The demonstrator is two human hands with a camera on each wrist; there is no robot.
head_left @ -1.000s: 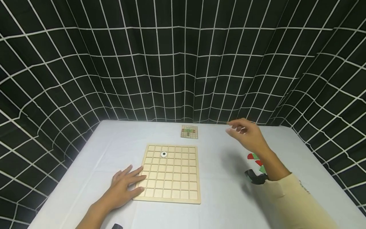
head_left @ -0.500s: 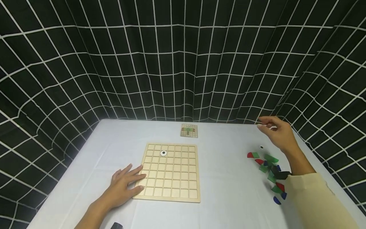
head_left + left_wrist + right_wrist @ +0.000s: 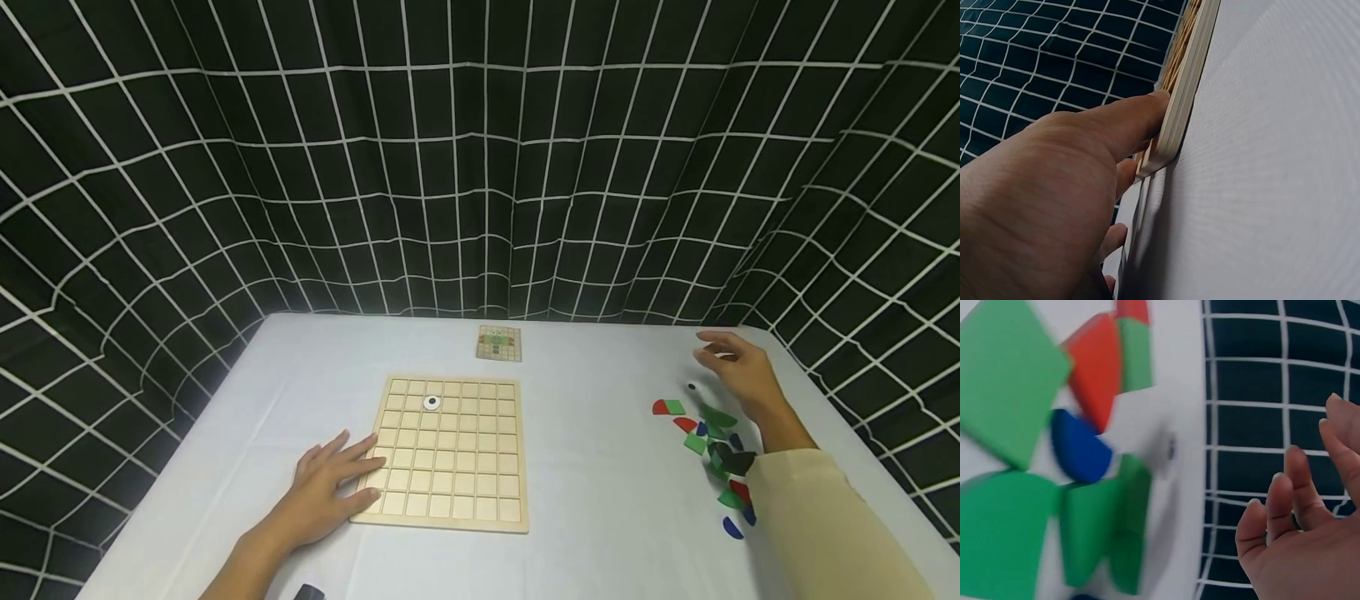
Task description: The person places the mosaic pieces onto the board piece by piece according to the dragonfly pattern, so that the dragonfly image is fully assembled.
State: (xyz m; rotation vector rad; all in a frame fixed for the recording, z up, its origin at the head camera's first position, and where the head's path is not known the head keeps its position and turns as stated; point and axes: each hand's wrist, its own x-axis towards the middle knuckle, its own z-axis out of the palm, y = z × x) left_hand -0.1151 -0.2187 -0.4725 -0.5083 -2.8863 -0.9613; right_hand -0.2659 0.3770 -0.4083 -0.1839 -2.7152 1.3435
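Dark object [image 3: 308,592] at bottom edge, cut off, can't tell what. Left hand [image 3: 322,492] next: fingers spread and fairly straight, resting on the left edge of the board [image 3: 463,528], not gripping; in the left wrist view the thumb [image 3: 1138,119] touches the rim near a corner. Board lies flat on the white cloth [image 3: 592,500], left of the pieces, squares ruled across it. One eye disc [image 3: 432,402] on it, second row from the far edge, third column from left. On the right, nearest piece is a blue one [image 3: 732,527], rounded, then a green one [image 3: 731,498] touching or just beside a red one [image 3: 739,490]; more green, red and blue behind, some overlapped by the black wrist gear [image 3: 738,461] and pale sleeve [image 3: 817,508]. A red quarter [image 3: 660,407] and green square [image 3: 675,407] sit side by side farther up. Small disc [image 3: 692,387] beyond these, blurred. Right hand [image 3: 742,375] hangs above the cloth there, fingers loosely bent, thumb and forefinger apart, grasping nothing, clear of the pieces. Patterned card [image 3: 498,343] flat beyond the board. Black curtain [image 3: 480,167] with white grid at back.
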